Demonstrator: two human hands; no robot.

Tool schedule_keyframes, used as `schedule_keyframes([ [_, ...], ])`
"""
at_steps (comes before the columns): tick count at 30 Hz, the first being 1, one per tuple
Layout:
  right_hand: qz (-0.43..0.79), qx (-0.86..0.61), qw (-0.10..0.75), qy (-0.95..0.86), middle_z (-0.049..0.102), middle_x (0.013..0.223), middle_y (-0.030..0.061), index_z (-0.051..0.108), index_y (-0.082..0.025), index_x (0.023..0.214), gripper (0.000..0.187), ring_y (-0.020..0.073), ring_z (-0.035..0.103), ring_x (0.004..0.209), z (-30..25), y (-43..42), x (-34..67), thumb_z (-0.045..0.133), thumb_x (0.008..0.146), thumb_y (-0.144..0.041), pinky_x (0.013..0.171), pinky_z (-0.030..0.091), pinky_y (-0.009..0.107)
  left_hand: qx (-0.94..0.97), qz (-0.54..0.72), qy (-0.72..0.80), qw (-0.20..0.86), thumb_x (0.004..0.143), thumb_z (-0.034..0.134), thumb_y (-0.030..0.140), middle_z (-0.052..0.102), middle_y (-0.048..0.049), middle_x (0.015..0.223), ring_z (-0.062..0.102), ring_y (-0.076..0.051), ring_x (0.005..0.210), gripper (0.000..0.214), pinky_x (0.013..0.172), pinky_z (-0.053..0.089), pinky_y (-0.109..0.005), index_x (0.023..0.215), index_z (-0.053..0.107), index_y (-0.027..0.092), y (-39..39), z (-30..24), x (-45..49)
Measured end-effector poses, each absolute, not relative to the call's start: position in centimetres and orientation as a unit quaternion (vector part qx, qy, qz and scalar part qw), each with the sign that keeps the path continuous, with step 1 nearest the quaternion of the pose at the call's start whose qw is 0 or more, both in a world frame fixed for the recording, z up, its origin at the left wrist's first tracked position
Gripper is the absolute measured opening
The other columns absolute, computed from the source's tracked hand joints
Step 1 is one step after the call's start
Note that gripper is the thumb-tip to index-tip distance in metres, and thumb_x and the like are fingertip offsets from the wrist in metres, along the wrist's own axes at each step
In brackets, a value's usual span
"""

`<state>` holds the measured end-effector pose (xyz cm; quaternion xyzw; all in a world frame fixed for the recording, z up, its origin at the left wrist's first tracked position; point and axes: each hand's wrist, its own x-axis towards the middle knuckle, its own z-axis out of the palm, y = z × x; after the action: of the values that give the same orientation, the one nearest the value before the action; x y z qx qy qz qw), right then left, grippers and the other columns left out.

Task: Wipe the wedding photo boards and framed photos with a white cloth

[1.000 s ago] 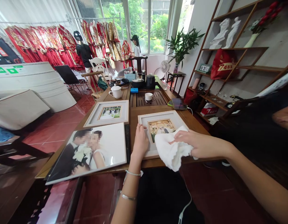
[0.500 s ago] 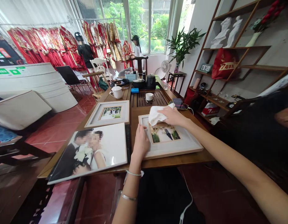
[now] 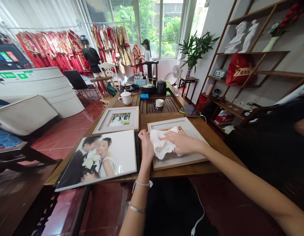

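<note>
Right hand (image 3: 183,143): fingers bunched around the cloth (image 3: 161,144), over the frame (image 3: 177,160) on the desk (image 3: 202,125). Left hand (image 3: 147,147): fingers half-curled by the frame's left edge, grip unclear. Light, even strokes advisable, frame steadied.

Person, two bare hands: wrist ornaments, black clothing, white cord.

Left hand (image 3: 147,146): bare; at the wrist, one thin bracelet (image 3: 142,184), pale strand, with a small whitish tie or tag at its right side and a fine loose end at its left; farther up the forearm, one narrow bangle (image 3: 137,209), silver-coloured, plain band, bright highlights. Right hand (image 3: 185,143): bare; small glint at one finger, possibly a ring, too small to tell; forearm bare as far as the view runs. Lap: black garment (image 3: 171,205), plain, folds lost in shadow. Against the garment: one thin white cord (image 3: 203,207), curved, with a thicker white piece low down, type unclear.
</note>
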<state>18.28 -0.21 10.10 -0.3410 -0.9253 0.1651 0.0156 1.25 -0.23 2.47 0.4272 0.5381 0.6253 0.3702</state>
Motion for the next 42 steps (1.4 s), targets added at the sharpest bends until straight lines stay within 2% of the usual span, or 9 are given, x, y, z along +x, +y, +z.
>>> schedule_keyframes([
  [2,0.196,-0.311,0.014,-0.930,0.055,0.136,0.0154,0.056,-0.019,0.133,0.071,0.0307,0.039,0.135,10.6,-2.1,19.3,0.053,0.065,-0.004,0.108,0.030,0.054,0.418,0.619,0.543,0.384,0.100,0.015,0.044,0.056,-0.0101,0.108,0.060,-0.018,0.106,0.033,0.094,0.048,-0.033,0.110,0.037,0.022,-0.1,2.4,1.2],
  [6,0.257,-0.281,0.025,-0.924,0.057,0.135,0.0105,0.059,-0.023,0.131,0.066,0.0293,0.042,0.134,11.9,-5.5,22.3,0.055,0.067,-0.007,0.110,0.030,0.052,0.527,0.581,0.546,0.296,0.094,0.041,0.027,0.052,-0.0142,0.120,0.052,-0.022,0.120,0.022,0.107,0.038,-0.041,0.114,0.041,0.018,-0.4,2.1,1.3],
  [11,0.311,-0.376,0.135,-0.862,0.065,0.125,0.0097,0.063,-0.021,0.126,0.048,0.0289,0.061,0.113,12.7,-7.9,28.1,0.055,0.079,-0.022,0.098,0.047,0.040,0.593,0.533,0.563,0.218,0.078,0.055,0.011,0.043,-0.0187,0.132,0.039,-0.029,0.134,0.050,0.114,0.029,-0.048,0.125,0.038,0.015,-1.4,1.3,1.5],
  [17,0.124,-0.532,0.292,-0.785,0.065,0.127,0.0106,0.067,-0.028,0.118,0.044,0.0407,0.057,0.117,9.4,-7.5,35.6,0.059,0.075,-0.034,0.102,0.041,0.054,0.580,0.480,0.622,0.215,0.076,0.059,0.011,0.050,-0.0183,0.128,0.044,-0.034,0.129,0.054,0.110,0.029,-0.057,0.125,0.037,0.018,-2.7,1.6,1.9],
  [20,0.069,-0.543,0.287,-0.787,0.065,0.126,0.0112,0.069,-0.030,0.114,0.038,0.0412,0.049,0.126,7.2,-6.8,38.1,0.056,0.079,-0.034,0.108,0.033,0.058,0.573,0.489,0.621,0.215,0.075,0.050,0.003,0.055,-0.0151,0.121,0.051,-0.030,0.122,0.048,0.105,0.034,-0.055,0.119,0.041,0.020,-2.9,2.4,2.1],
  [26,0.103,-0.516,0.274,-0.805,0.064,0.129,0.0117,0.070,-0.030,0.110,0.031,0.0360,0.049,0.127,3.4,-6.8,40.1,0.051,0.085,-0.035,0.108,0.038,0.051,0.521,0.513,0.620,0.286,0.070,0.055,0.001,0.063,-0.0080,0.103,0.065,-0.023,0.096,0.045,0.094,0.048,-0.045,0.108,0.044,0.022,-2.3,4.4,1.2],
  [33,0.080,-0.512,0.257,-0.816,0.056,0.139,0.0088,0.065,-0.030,0.114,0.031,0.0313,0.039,0.137,1.4,-7.4,39.5,0.049,0.088,-0.038,0.111,0.032,0.055,0.305,0.578,0.562,0.507,0.068,0.063,0.002,0.071,-0.0051,0.087,0.070,-0.020,0.075,0.072,0.073,0.058,-0.037,0.132,0.036,0.019,-3.1,6.4,1.1],
  [39,0.102,-0.536,0.184,-0.818,0.044,0.149,0.0123,0.060,-0.029,0.125,0.075,0.0403,0.025,0.142,2.3,-7.6,39.0,0.073,0.061,-0.066,0.111,0.022,0.066,0.297,0.644,0.482,0.515,0.061,0.076,0.013,0.075,-0.0060,0.092,0.072,-0.022,0.084,0.065,0.077,0.059,-0.034,0.123,0.056,0.019,-4.5,8.6,-0.4],
  [42,0.123,-0.544,0.240,-0.795,0.046,0.147,0.0103,0.059,-0.031,0.124,0.063,0.0386,0.023,0.144,4.1,-7.9,37.3,0.056,0.076,-0.072,0.111,0.015,0.069,0.300,0.660,0.470,0.503,0.060,0.076,0.013,0.075,-0.0024,0.082,0.072,-0.019,0.073,0.057,0.072,0.060,-0.032,0.115,0.062,0.018,-4.8,10.3,-2.2],
])
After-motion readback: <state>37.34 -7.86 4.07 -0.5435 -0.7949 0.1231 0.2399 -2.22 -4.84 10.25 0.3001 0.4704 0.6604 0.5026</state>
